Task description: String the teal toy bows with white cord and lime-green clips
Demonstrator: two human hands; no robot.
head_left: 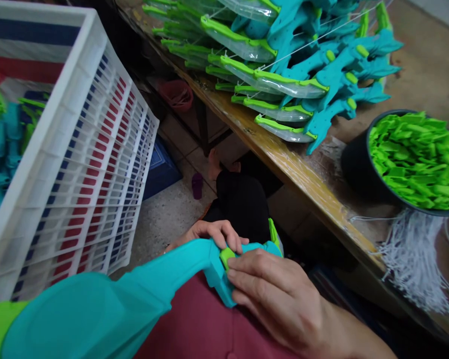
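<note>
A teal plastic toy crossbow [145, 279] lies slantwise across my lap, its wide stock toward the lower left. My left hand [211, 233] is on its far side with fingers curled over the body; part of that hand is hidden behind the toy. From the right, my right hand [280, 289] pinches a small lime-green plastic piece [228, 258] against the crossbow's side. The right fingertips touch both the piece and the teal body. How deep the piece sits in the body cannot be seen.
Stacked teal-and-green toy crossbows [307, 85] lie on the wooden table [307, 194]. Near its edge stand a black bucket [359, 164] of green pieces and a bundle of white strings [419, 259]. At left is a white plastic crate [86, 149] holding more teal parts.
</note>
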